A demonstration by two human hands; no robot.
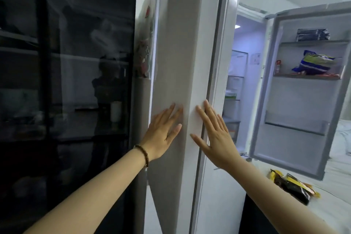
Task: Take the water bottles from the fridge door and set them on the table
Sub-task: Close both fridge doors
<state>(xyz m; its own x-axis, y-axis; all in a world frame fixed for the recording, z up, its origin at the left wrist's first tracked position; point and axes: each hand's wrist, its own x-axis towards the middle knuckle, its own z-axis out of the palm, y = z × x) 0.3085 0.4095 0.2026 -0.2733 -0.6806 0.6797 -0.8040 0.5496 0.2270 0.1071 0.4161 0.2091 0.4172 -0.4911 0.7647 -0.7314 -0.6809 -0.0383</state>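
Observation:
A white fridge stands ahead with its left door (180, 47) turned edge-on to me. My left hand (161, 131) lies flat, fingers spread, on that door's outer face. My right hand (214, 135) lies flat on the door's edge beside it, fingers apart. The right fridge door (296, 138) hangs wide open, and its shelves hold a dark packet (312, 34) and a blue-and-yellow bag (313, 62). No water bottle shows in view. The lit fridge interior (237, 85) is partly visible between the doors.
A dark glass-fronted cabinet (66, 81) fills the left side. A white-covered table (338, 186) lies at lower right with yellow and black snack packets (294, 184) on it. Magnets (144, 55) stick to the left door's face.

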